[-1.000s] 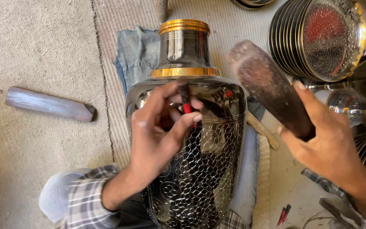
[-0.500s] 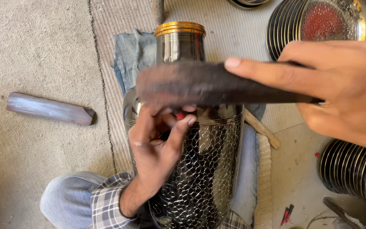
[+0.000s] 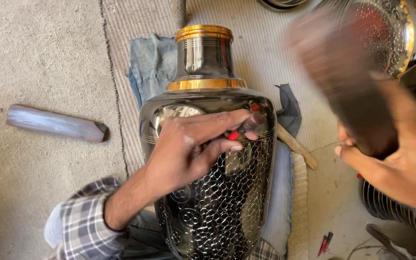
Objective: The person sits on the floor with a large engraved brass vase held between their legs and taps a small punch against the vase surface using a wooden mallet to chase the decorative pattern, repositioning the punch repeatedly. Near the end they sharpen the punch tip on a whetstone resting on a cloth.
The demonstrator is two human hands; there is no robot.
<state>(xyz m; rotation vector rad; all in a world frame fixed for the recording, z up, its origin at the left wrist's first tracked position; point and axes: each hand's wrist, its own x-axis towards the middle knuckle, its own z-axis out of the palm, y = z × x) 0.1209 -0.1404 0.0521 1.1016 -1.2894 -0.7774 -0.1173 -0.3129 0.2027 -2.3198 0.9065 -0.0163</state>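
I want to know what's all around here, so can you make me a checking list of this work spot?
Surface: bare floor with a ribbed mat under the work.
Job's things: dark shiny metal vase with gold bands lies across the lap, part-covered in engraved pattern; red-marked punch set on it; blurred dark mallet.
Clutter: metal bar, blue cloth, wooden stick, small red tools.
Grippers: left hand pinches the punch; right hand grips the mallet.
Cables: nothing seen.
Surroundings: stacked engraved plates.

Bare floor left of the vase; stacked plates crowd its right.
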